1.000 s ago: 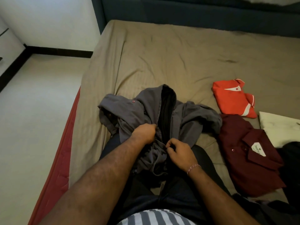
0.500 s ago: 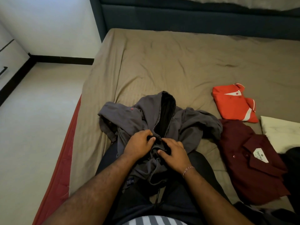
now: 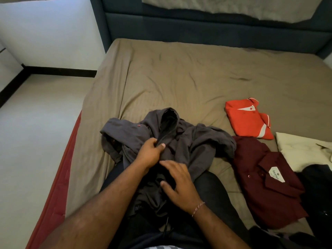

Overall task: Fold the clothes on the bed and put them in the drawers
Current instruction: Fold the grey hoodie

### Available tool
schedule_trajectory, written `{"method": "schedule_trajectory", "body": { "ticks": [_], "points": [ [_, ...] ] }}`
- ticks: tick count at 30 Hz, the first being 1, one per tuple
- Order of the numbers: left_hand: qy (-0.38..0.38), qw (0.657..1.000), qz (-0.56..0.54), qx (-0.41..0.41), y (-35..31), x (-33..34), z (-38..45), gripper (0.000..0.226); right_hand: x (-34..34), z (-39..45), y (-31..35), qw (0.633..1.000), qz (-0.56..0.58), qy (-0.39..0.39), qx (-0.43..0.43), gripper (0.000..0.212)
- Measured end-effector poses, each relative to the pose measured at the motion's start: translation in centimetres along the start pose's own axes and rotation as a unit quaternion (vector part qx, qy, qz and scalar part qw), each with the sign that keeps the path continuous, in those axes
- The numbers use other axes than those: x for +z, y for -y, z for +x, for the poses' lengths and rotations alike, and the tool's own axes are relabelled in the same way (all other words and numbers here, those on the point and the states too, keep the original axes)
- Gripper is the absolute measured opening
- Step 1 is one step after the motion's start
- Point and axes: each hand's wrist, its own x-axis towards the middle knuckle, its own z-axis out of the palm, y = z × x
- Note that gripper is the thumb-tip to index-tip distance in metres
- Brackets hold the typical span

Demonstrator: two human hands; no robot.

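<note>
A crumpled grey shirt (image 3: 194, 144) with a dark inner lining lies on the bed in front of my knees. My left hand (image 3: 150, 153) grips its front edge near the middle, thumb on top of the cloth. Just below, my right hand (image 3: 177, 180) lies flat on the lower part of the same shirt with fingers spread. A folded orange shirt (image 3: 246, 119) sits to the right, and a folded maroon shirt (image 3: 265, 178) lies nearer to me.
The bed (image 3: 188, 76) has a tan sheet and a dark blue headboard (image 3: 206, 27). A cream cloth (image 3: 301, 151) and dark clothes (image 3: 318, 184) lie at the right edge. Pale floor (image 3: 36, 132) runs along the bed's left side.
My left hand has slid forward up the shirt's front edge. My right hand has let go of its pinch and now lies flat. The camera has tilted up toward the headboard.
</note>
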Motion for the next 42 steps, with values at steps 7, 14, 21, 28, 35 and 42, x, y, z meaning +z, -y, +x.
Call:
{"method": "schedule_trajectory", "body": {
  "ticks": [7,14,21,28,35,42],
  "points": [
    [0.011,0.911,-0.405,0.075,-4.3,-6.0,-4.7,0.031,-2.8,4.2,-0.6,0.973,0.011,-0.104,0.204,0.080],
    [-0.016,0.864,-0.493,0.105,-7.8,-12.7,-9.5,0.042,-3.0,9.7,1.8,0.974,-0.193,0.070,0.100,0.036],
    [-0.255,0.832,-0.480,0.112,-4.6,-20.1,-9.8,0.031,-2.9,11.0,2.5,0.960,-0.270,-0.057,0.052,0.021],
    [-0.440,0.874,-0.195,-0.070,2.2,-19.4,-8.6,0.053,-4.3,13.8,4.8,0.982,-0.107,-0.134,0.079,0.025],
    [-0.155,0.949,0.161,0.225,0.9,-14.9,-8.6,0.074,-3.5,13.5,11.4,0.986,-0.065,-0.106,-0.113,0.016],
    [-0.139,0.911,0.251,0.297,-3.4,-14.9,-6.2,0.013,-4.8,12.7,7.6,0.999,-0.034,-0.012,-0.040,0.018]
  ]
}}
